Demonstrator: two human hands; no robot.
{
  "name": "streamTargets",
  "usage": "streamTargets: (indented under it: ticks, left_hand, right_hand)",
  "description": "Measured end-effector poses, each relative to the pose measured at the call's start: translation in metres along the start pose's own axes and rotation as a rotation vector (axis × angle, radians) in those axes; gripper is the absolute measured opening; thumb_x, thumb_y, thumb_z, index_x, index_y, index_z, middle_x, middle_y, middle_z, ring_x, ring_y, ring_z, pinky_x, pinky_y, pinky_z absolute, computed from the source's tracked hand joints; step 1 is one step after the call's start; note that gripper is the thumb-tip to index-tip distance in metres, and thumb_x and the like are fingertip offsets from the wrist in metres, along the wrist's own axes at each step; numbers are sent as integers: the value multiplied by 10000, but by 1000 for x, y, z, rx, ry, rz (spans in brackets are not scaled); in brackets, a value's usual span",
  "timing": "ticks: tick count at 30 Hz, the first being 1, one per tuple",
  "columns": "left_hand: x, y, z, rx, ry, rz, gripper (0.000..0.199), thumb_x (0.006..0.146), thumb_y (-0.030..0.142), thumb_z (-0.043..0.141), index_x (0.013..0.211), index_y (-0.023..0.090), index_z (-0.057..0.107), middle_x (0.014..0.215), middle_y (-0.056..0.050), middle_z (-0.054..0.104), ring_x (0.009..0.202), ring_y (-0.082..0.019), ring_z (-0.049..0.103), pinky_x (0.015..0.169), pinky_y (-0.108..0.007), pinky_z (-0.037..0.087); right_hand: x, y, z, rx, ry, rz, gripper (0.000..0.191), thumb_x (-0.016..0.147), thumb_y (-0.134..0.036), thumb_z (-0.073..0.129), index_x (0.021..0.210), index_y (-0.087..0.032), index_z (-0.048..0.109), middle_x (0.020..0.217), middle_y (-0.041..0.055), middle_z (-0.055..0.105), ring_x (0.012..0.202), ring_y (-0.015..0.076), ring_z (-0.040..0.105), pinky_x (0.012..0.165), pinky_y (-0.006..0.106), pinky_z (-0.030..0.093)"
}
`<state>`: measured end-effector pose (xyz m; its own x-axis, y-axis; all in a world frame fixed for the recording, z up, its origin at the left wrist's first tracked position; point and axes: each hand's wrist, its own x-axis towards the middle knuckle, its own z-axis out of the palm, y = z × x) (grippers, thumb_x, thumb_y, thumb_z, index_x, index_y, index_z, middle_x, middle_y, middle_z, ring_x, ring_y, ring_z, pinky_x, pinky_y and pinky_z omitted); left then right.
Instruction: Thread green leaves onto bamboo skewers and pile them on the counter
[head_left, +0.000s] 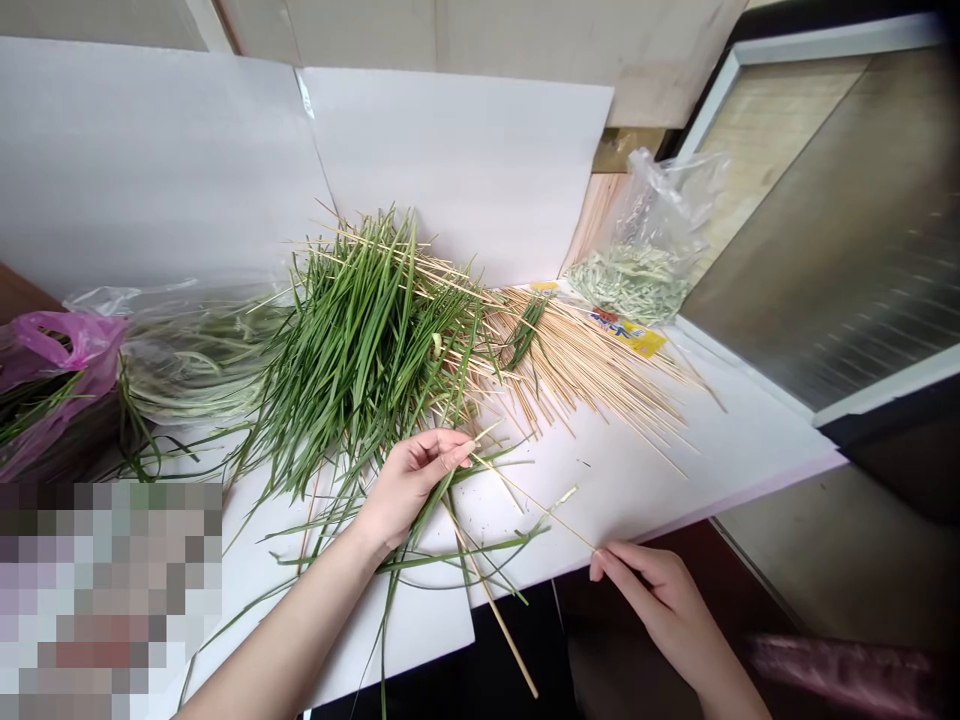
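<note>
**Grass blades**, centre: deep green, with paler lengthwise streaks.
**Bamboo skewers**, right of the blades: pale straw, plain.
**Printed label**, far right: bright yellow, with red and blue markings.
**Clear plastic bag**, far right: colourless, showing **pale green strips** inside.
**Second clear bag**, left: filled with whitish-green coils.
**Plastic bag**, far left: glossy magenta-pink, with dark green leaves at its mouth.
**Backing boards**, far: plain white.
**Tabletop sheet**, near: white — a faint lilac along its edge.
**Cloth**, near right: dusky pink — blurred.
</note>
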<state>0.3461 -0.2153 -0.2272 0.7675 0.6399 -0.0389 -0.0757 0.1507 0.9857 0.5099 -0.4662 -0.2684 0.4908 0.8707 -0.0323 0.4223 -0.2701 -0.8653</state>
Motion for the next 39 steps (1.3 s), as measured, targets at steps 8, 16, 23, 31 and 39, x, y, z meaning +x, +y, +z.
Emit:
streamTargets:
  ticks: [8, 16, 23, 31, 39]
  left_hand:
    - [0, -3, 3, -104, 21, -79, 196, 779, 331, 793, 867, 158, 763, 777, -28, 691, 731, -103, 574, 675, -194, 430]
    - [0, -4, 3, -130, 53, -85, 223, 749, 335, 820, 877, 158, 779, 763, -30, 699, 709, -98, 572, 652, -189, 442]
    - [0, -4, 3, -97, 44, -63, 209, 757, 343, 812, 846, 158, 776, 751, -30, 704, 687, -95, 561, 666, -194, 437]
    - [-2, -3, 5, -25, 59, -16, 199, 766, 344, 802, 782, 150, 758, 718, -26, 706, 691, -105, 581, 713, -210, 441]
    - [-2, -3, 8, 39, 42, 7, 203, 761, 346, 801, 747, 149, 757, 707, -26, 708, 697, -112, 586, 734, -223, 443]
  right_hand:
    - [0, -2, 0, 4, 16, 2, 402, 997, -424, 457, 705, -196, 612, 678, 18, 619, 667, 200, 593, 613, 259, 433]
    - [1, -1, -1, 20, -16, 33, 395, 1009, -428, 448, 716, -203, 587, 682, 5, 581, 669, 192, 555, 635, 264, 403]
    - [-2, 0, -1, 20, -11, 29, 390, 1008, -425, 453, 715, -205, 586, 679, 3, 581, 669, 194, 555, 636, 263, 401]
    - [-1, 1, 1, 20, -2, 22, 400, 1008, -432, 450, 710, -202, 586, 674, 6, 580, 655, 193, 547, 612, 266, 381]
    - [-1, 3, 0, 24, -14, 32, 407, 1014, -446, 447, 716, -202, 579, 685, 3, 577, 664, 189, 539, 618, 272, 361]
